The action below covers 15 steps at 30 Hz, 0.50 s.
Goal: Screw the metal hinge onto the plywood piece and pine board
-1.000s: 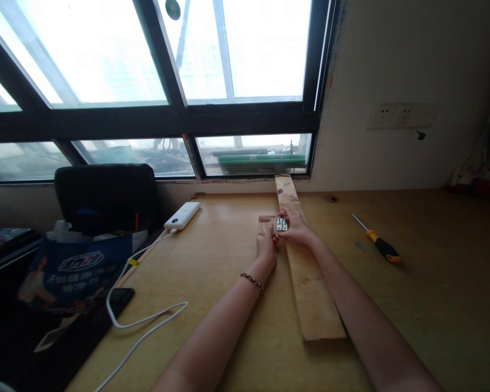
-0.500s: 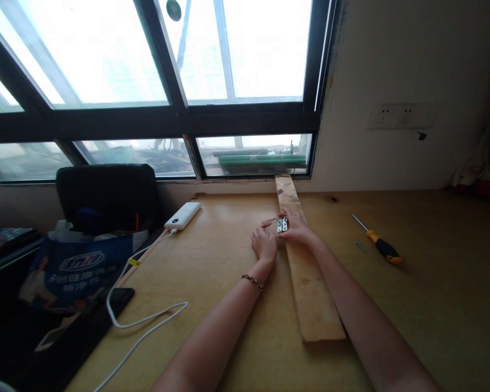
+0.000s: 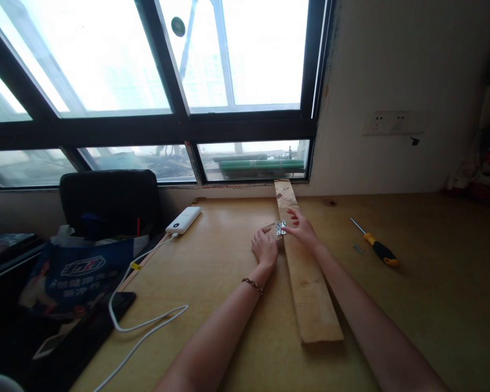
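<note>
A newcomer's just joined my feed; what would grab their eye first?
Probably the bright window filling the upper left, then the long wooden plank stretching from the wall between both forearms. At the plank's left edge, a silvery hinge gleams between the left hand and right hand. A yellow-and-black screwdriver stands out farther right.

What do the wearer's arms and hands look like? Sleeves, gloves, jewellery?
The left hand and right hand are ungloved. Both forearms are bare where visible, no sleeves in view. A dark brown, braided-looking bracelet circles the left one; none shows on the right.
</note>
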Available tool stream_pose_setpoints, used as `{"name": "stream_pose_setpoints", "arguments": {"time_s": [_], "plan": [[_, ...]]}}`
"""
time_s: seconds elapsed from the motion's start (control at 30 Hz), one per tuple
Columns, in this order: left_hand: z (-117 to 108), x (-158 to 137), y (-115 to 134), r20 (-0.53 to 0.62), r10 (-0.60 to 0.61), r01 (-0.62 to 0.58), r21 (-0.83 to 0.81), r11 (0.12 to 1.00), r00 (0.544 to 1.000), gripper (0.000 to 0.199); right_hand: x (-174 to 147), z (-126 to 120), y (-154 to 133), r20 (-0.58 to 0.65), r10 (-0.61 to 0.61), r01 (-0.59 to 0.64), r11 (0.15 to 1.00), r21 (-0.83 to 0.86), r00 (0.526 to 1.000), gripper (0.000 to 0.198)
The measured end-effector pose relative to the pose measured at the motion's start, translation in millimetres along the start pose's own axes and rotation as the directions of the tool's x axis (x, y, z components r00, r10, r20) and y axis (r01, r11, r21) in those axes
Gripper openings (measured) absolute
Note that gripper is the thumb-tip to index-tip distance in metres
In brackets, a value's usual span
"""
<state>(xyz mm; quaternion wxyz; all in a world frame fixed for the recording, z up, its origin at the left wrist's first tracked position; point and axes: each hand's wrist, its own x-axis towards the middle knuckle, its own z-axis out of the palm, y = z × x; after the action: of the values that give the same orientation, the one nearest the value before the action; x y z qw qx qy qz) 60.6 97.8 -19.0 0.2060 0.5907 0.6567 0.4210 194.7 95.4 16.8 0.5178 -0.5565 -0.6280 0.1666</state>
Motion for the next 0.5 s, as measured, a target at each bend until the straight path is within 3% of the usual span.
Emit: {"name": "stream_pose_setpoints", "arguments": {"time_s": [0.13,0.23,0.3,0.37,0.43,0.5], "plan": [[2,1,-2,0.001,0.013,-0.013,0.014,1.0,1.0,0.039,-25,-41,4,-0.246,0.04,-0.033,0.999,0.034,0.968,0.028],[5,1,-5,-0.039,0.069,-0.07,-0.03,0.997,0.997,0.044,-58,-84,16,-0.345,0.121,-0.179,0.974,-0.142,0.931,0.032],[6,0,-6,-0.094,0.176,-0.184,-0.085,0.979,0.98,0.046,-77,-111,26,-0.395,0.142,-0.285,0.9,-0.331,0.907,0.041],[5,-3,-5,-0.151,0.323,-0.342,-0.128,0.931,0.934,0.047,-90,-131,36,-0.491,0.157,-0.41,0.785,-0.464,0.857,0.044],[2,-7,-2,-0.194,0.446,-0.476,-0.148,0.867,0.874,0.046,-94,-144,45,-0.571,0.138,-0.501,0.67,-0.549,0.809,0.036],[-4,-12,1,-0.208,0.513,-0.548,-0.168,0.82,0.833,0.045,-92,-153,54,-0.583,0.096,-0.526,0.565,-0.635,0.807,0.021]]}}
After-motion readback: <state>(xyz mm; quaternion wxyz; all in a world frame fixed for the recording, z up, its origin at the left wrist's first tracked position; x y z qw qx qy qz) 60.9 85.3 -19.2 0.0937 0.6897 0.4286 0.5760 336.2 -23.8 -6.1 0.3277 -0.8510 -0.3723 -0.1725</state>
